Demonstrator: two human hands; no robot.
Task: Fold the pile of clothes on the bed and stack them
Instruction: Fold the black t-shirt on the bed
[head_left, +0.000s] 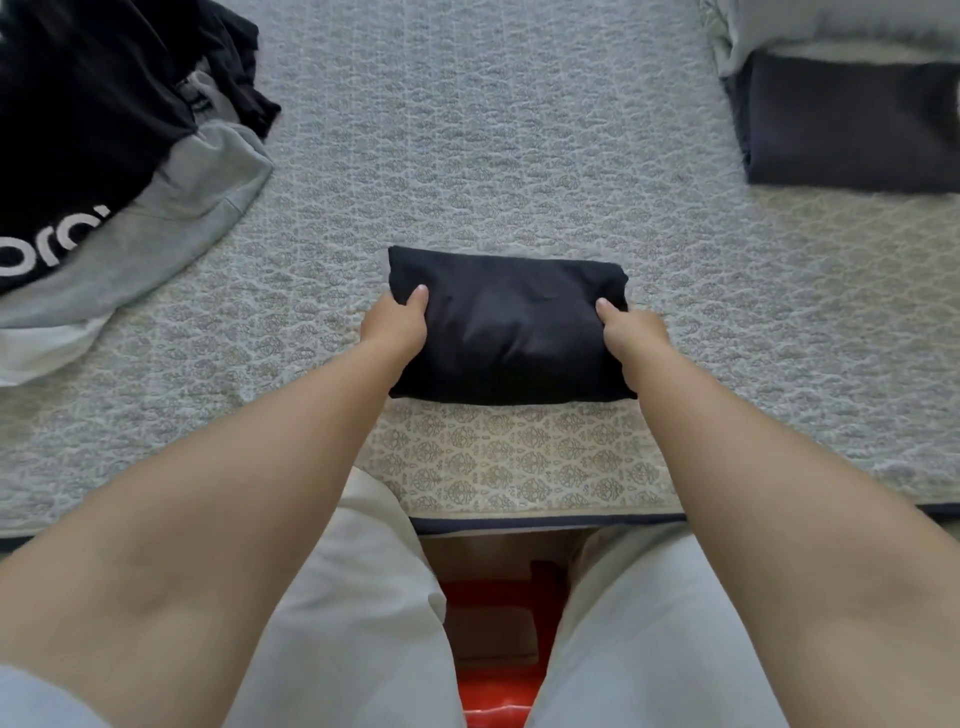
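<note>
A folded black garment (506, 322) lies as a compact rectangle on the patterned bedspread (467, 130), near the bed's front edge. My left hand (397, 325) grips its left end with the thumb on top and the fingers hidden underneath. At the right end my right hand (631, 332) holds it the same way. The unfolded pile (104, 156) sits at the far left: a black garment with white lettering over a grey sweatshirt. A stack of folded clothes (852, 119), dark below and pale grey above, stands at the back right.
The bed's front edge (545, 519) runs across the view just in front of my knees. Below it, between my legs, a red object (498, 649) lies on the floor. Open bedspread stretches between the pile and the stack.
</note>
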